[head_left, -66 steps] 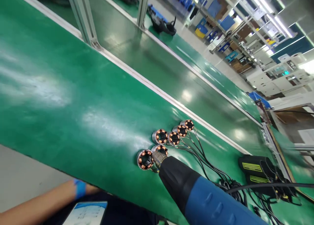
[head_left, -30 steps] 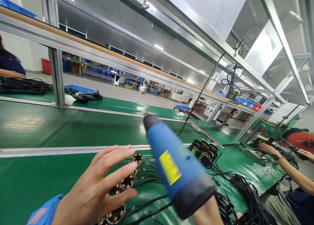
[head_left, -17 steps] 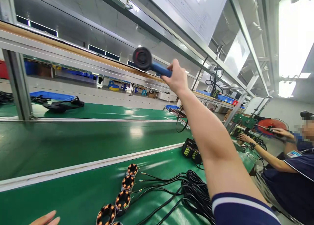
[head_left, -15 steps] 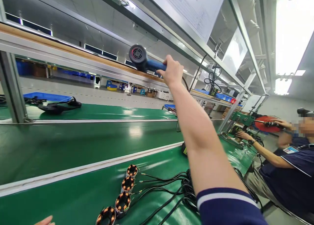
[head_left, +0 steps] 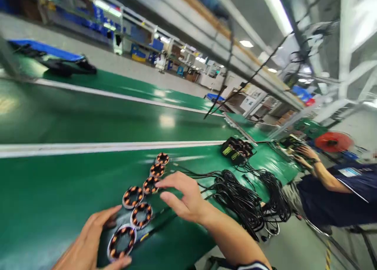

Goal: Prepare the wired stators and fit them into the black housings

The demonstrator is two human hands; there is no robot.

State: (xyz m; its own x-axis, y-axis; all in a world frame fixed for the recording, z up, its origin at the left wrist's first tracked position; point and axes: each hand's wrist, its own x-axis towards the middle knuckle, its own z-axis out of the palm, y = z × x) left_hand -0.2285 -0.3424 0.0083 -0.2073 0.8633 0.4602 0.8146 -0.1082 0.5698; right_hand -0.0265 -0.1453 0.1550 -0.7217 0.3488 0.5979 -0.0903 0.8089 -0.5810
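Note:
Several copper-wound ring stators (head_left: pixel 141 215) stand in a slanting line on the green work surface (head_left: pixel 59 187). My left hand (head_left: pixel 92 238) is at the lower left with thumb and fingers spread around the nearest stator (head_left: pixel 121 242), and I cannot tell whether it touches. Over the stators' right side is my right hand (head_left: pixel 184 195), thumb and forefinger apart, the fingertip by the third stator from the far end (head_left: pixel 150 185). Nothing is held in it. Black cables (head_left: pixel 235 195) lie bundled to the right, some leads running toward the stators.
Black parts with yellow-green marks (head_left: pixel 234 150) sit beyond the cables. A co-worker's hands (head_left: pixel 308 156) are at the right near a red disc (head_left: pixel 334 141). A metal shelf rail (head_left: pixel 218 38) crosses above; thin cables hang from it.
My right hand has let go of the blue-handled tool at the shelf and come down to the stators. My left hand has moved in beside them. The view has tilted down.

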